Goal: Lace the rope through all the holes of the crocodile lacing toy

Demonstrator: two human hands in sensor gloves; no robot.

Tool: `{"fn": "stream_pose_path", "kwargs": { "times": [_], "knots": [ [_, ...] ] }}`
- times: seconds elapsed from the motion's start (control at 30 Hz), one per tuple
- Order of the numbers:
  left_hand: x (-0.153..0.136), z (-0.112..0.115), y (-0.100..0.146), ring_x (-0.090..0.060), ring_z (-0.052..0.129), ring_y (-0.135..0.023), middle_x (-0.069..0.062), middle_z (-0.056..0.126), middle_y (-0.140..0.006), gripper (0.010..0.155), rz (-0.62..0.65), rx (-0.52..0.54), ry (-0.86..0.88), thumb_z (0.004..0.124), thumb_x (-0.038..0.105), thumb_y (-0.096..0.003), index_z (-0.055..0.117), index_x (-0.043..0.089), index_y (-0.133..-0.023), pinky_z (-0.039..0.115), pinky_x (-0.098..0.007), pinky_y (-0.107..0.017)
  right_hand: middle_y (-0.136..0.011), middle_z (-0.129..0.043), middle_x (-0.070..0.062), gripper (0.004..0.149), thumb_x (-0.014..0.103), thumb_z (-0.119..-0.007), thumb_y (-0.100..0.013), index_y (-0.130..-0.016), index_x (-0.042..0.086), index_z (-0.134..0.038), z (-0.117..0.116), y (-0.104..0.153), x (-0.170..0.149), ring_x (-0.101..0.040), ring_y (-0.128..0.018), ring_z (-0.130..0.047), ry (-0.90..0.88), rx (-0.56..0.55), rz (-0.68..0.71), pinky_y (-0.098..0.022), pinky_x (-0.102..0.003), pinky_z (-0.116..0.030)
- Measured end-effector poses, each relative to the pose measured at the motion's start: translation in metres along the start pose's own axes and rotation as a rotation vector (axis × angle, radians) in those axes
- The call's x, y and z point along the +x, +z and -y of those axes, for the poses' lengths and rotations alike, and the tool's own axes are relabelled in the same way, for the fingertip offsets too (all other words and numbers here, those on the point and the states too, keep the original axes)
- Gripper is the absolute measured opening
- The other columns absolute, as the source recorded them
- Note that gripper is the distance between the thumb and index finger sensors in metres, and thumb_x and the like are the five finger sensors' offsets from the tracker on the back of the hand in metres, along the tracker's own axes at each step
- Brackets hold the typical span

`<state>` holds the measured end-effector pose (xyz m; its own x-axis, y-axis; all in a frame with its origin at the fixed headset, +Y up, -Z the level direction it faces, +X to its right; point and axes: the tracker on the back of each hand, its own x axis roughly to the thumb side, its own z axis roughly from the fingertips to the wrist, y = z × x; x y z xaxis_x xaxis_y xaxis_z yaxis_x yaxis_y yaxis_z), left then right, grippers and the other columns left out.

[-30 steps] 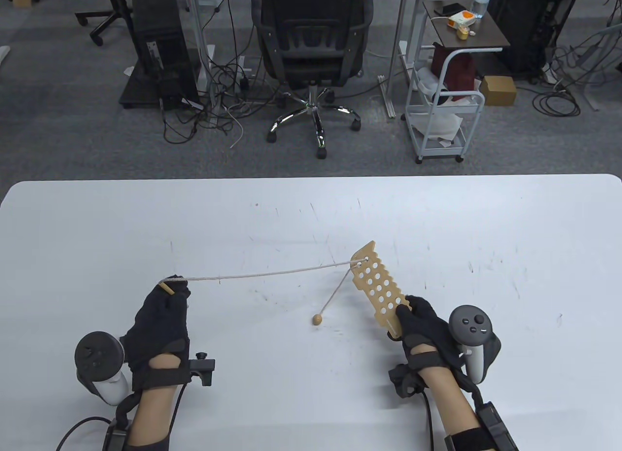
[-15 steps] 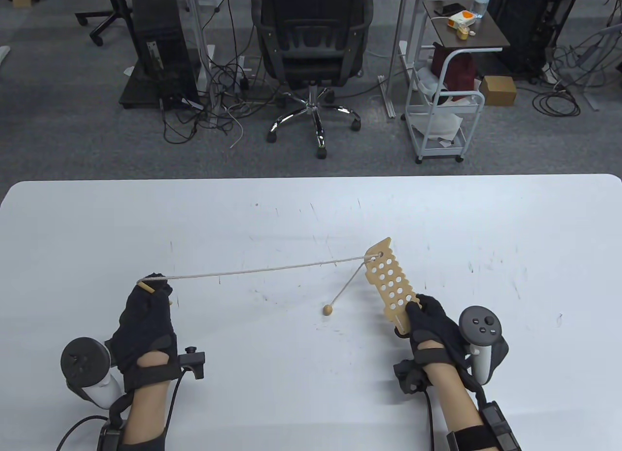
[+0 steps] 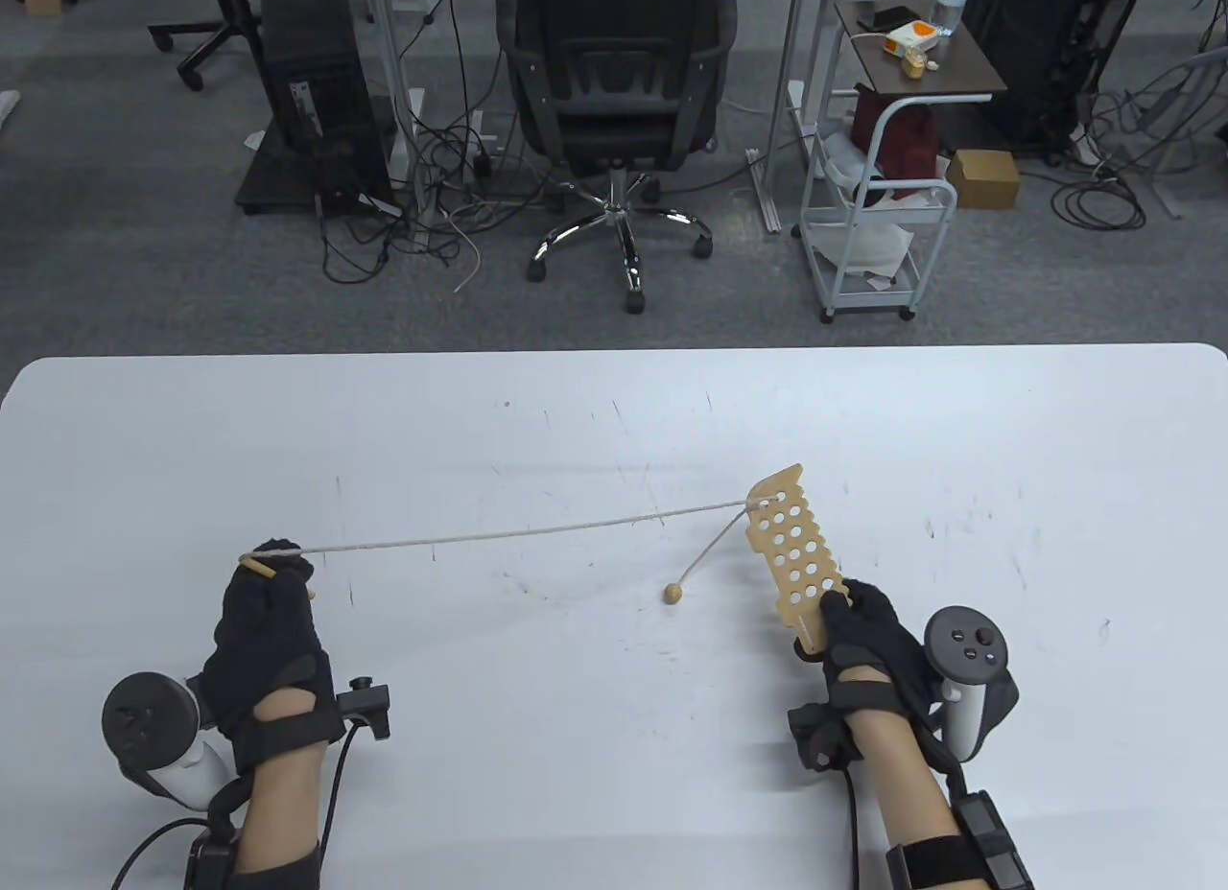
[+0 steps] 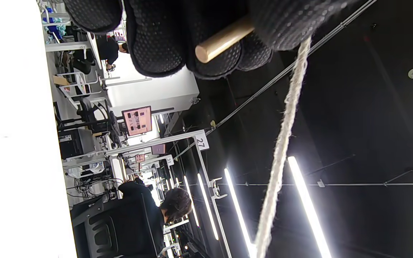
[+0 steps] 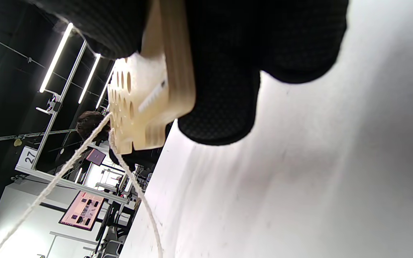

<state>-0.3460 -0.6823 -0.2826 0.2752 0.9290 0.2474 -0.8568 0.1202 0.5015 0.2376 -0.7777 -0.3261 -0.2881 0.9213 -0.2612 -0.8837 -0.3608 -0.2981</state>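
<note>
While the rope (image 3: pixel 518 533) runs taut from the left hand (image 3: pixel 264 631) to the toy (image 3: pixel 794 554), a jerk could tear the wooden needle (image 3: pixel 256 568) out of that grip, which pinches it between curled fingers. The right hand (image 3: pixel 863 641) clamps the toy's near end, holding it tilted above the tabletop (image 3: pixel 614 410); the rope passes through a hole at the end farthest from that grip. The bead (image 3: pixel 673 594) lies on the tabletop below; pulled hard, it could snag at the hole. Which hole comes next cannot be made out, and the glove hides the toy's held end.
</note>
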Motion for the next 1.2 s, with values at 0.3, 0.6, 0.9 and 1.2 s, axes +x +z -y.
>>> {"fn": "stream_pose_path", "kwargs": {
  "times": [0.3, 0.6, 0.9, 1.2],
  "knots": [
    [-0.002, 0.001, 0.0, -0.027, 0.082, -0.088, 0.004, 0.084, -0.088, 0.048, -0.018, -0.012, 0.03, 0.076, 0.046, -0.0474, 0.076, 0.033, -0.094, 0.061, -0.053, -0.074, -0.071, -0.095, -0.003, 0.047, 0.038, -0.075, -0.05, -0.09, 0.014, -0.067, 0.001, 0.0, 0.0, -0.022, -0.047, -0.107, -0.003, -0.008, -0.003, -0.038, -0.04, -0.084],
    [0.002, 0.009, 0.002, -0.028, 0.078, -0.089, 0.004, 0.081, -0.088, 0.047, 0.017, -0.056, 0.008, 0.075, 0.05, -0.0455, 0.084, 0.037, -0.09, 0.059, -0.053, -0.074, -0.069, -0.096, -0.004, 0.047, 0.038, -0.075, -0.049, -0.089, 0.014, -0.069, -0.007, 0.006, 0.009, -0.022, -0.045, -0.108, 0.025, 0.015, 0.062, -0.037, -0.04, -0.084],
    [0.01, 0.028, 0.007, -0.028, 0.087, -0.08, 0.003, 0.089, -0.079, 0.056, 0.066, -0.186, -0.009, 0.076, 0.042, -0.0451, 0.068, 0.032, -0.099, 0.063, -0.055, -0.072, -0.067, -0.097, -0.003, 0.047, 0.038, -0.076, -0.048, -0.088, 0.014, -0.07, -0.021, 0.017, 0.022, -0.022, -0.043, -0.108, 0.094, 0.072, 0.162, -0.036, -0.04, -0.085],
    [0.011, 0.044, 0.012, -0.03, 0.086, -0.082, 0.002, 0.087, -0.082, 0.07, 0.091, -0.27, -0.027, 0.077, 0.032, -0.0449, 0.047, 0.042, -0.108, 0.061, -0.056, -0.072, -0.067, -0.097, -0.004, 0.047, 0.038, -0.076, -0.048, -0.088, 0.013, -0.07, -0.031, 0.027, 0.029, -0.022, -0.043, -0.108, 0.107, 0.147, 0.22, -0.035, -0.04, -0.085]
  ]
}}
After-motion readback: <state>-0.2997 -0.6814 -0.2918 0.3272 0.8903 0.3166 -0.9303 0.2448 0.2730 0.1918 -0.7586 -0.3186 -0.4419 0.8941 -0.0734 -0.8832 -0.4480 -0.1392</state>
